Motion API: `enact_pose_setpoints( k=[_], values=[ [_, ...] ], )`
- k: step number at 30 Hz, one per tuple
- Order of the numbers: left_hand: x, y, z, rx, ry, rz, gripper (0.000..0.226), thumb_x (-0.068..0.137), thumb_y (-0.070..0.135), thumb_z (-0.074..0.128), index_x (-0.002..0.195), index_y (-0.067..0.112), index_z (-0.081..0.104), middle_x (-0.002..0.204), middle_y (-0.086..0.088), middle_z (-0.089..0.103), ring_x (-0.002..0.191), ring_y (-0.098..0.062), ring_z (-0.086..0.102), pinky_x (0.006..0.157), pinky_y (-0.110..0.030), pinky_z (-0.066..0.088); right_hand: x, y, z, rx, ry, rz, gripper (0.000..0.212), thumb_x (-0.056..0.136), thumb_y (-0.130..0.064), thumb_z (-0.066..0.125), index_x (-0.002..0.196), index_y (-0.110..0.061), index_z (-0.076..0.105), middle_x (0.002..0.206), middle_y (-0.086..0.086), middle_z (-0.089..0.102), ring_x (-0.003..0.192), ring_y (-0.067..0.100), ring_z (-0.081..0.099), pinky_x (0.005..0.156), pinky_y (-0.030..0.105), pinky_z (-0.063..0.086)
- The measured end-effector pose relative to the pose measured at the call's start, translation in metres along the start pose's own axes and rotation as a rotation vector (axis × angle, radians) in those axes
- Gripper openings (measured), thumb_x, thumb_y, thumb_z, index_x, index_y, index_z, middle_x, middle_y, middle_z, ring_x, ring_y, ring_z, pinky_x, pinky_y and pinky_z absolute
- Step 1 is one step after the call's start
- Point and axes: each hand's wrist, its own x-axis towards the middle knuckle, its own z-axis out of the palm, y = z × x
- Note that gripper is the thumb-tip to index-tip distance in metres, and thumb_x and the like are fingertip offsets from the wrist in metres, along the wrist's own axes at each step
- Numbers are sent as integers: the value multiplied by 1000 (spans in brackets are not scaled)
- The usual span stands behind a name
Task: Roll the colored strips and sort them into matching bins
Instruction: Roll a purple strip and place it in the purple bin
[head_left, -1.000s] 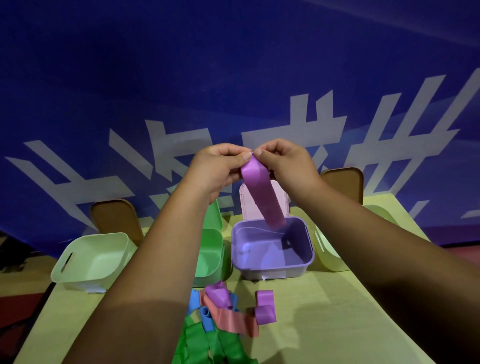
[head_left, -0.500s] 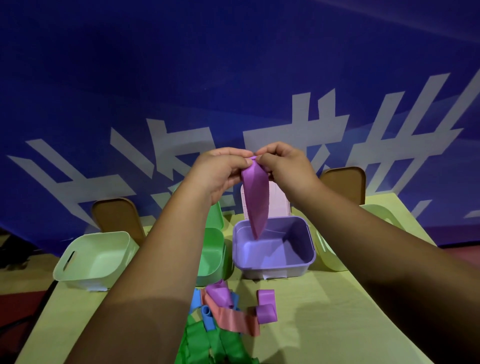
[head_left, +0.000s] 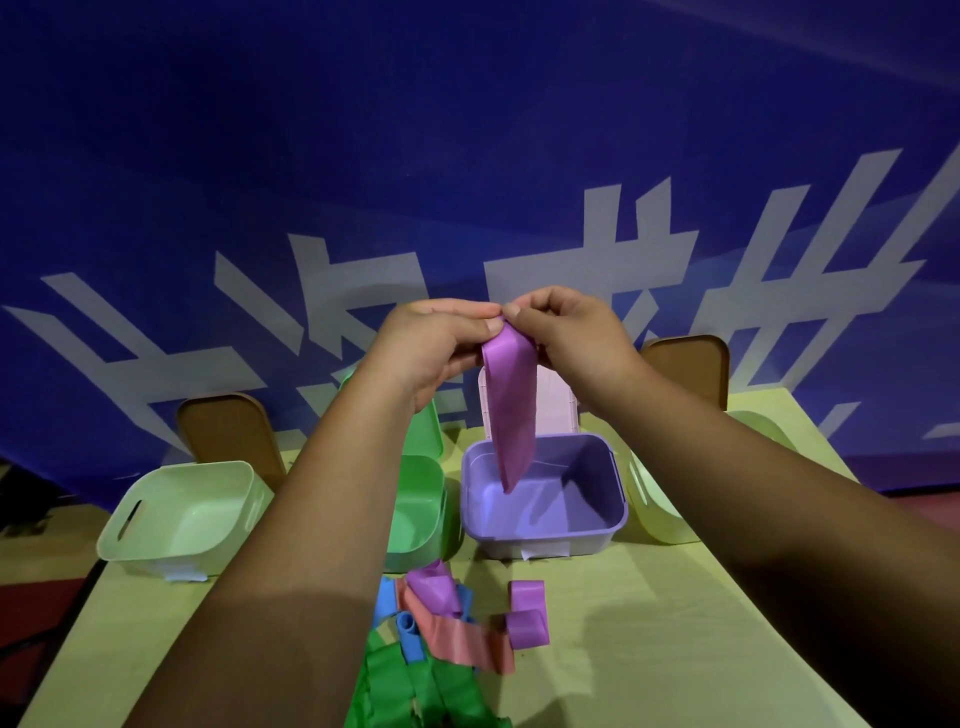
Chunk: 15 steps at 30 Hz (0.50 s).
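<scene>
Both hands are raised above the table. My left hand (head_left: 434, 345) and my right hand (head_left: 569, 332) pinch the top end of a purple strip (head_left: 511, 415), fingertips close together. The strip hangs down, and its pointed lower end dangles over the purple bin (head_left: 545, 532). A green bin (head_left: 423, 519) stands left of the purple one, half hidden by my left forearm. On the table near me lies a pile of loose strips: purple pieces (head_left: 527, 616), a red strip (head_left: 457, 636), blue rolls (head_left: 408, 631) and green strips (head_left: 421, 691).
A pale green bin (head_left: 179, 519) stands at the table's left. A pale yellow bin (head_left: 657, 509) sits right of the purple one, mostly behind my right arm. Two brown lids (head_left: 223, 431) lean on the blue banner behind. The yellow-green table (head_left: 649, 623) ends at the right.
The purple strip's hanging tail has twisted and narrowed, and its lower end hangs a little higher. Both hands have kept their pinch at the top end.
</scene>
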Motion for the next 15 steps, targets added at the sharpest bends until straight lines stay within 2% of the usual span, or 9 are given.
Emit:
enact_pose_setpoints(
  k=[3,7,12,15],
  values=[
    [1,0,-3,-4,-18,3,24,93,-5,77,115,5,81,107,-13,83,103,-26,81,94,-37,65,0,-3,0,12,-18,26,12,103,-23,71,106,-15,79,96,7,80,88,19,74,87,37,65],
    [3,-1,-2,-36,-28,4,23,98,-3,72,119,5,80,110,-13,83,105,-25,81,94,-35,65,2,-6,0,149,-31,88,16,104,-14,69,114,-4,76,104,21,77,87,24,69,88,38,62],
    [6,-5,1,-4,5,31,22,103,-3,65,118,3,79,107,-13,83,103,-25,81,89,-33,65,6,-4,1,258,-32,164,13,102,-4,68,113,-5,74,94,12,78,84,22,73,82,32,63],
    [6,-5,6,51,38,60,23,101,-3,65,116,5,80,106,-13,83,100,-24,81,90,-33,66,6,-3,-1,248,-28,168,12,101,-4,69,110,-9,75,96,13,79,86,23,75,83,33,64]
  ],
)
